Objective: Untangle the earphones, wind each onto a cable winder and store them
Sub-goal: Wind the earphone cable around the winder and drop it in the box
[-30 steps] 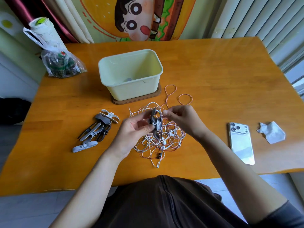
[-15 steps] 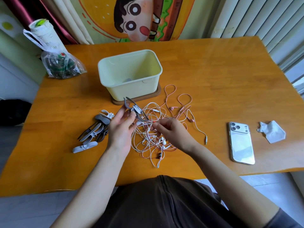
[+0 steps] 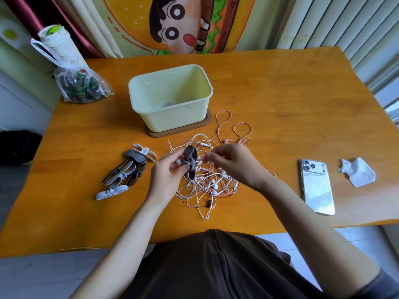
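Note:
A tangle of white and pink earphones lies on the orange table just in front of me. My left hand holds a dark grey cable winder upright over the tangle's left side, with a white earbud under the thumb. My right hand pinches a thin earphone cable beside the winder, fingertips close to it. A pile of spare grey and white winders lies to the left. A pale yellow storage box stands open behind the tangle on a brown lid.
A white phone lies face down at the right, a crumpled tissue beyond it. A plastic bag with dark items and a paper roll stand at the far left corner. The table's front edge runs just before my lap.
My left hand has brought the winder back from the left to above the tangle and turned it upright. My right hand has lifted from the tangle up to the winder.

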The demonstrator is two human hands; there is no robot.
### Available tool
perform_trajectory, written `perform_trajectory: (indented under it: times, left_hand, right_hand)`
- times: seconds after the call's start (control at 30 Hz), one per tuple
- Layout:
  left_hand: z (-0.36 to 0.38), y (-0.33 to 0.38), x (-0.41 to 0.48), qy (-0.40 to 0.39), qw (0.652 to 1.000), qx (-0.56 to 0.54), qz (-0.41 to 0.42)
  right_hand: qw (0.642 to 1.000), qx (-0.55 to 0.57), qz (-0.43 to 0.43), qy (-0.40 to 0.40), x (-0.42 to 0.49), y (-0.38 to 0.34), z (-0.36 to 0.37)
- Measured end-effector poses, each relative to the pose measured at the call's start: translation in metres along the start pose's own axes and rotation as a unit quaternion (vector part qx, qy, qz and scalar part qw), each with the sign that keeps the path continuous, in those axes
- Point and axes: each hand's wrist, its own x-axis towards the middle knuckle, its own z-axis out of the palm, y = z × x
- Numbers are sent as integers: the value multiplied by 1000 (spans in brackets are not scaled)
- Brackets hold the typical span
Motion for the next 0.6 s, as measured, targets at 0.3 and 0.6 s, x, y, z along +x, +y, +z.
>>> perform_trajectory:
  times: [0.3,0.6]
  left_hand:
    - [-8,39,-7,-222,965,-141,-12]
    - [-11,40,-2,-185,869,-454,-60]
  right_hand:
    - [997,38,-1,62,11,9,-22]
    - [986,163,23,3,3,8,7]
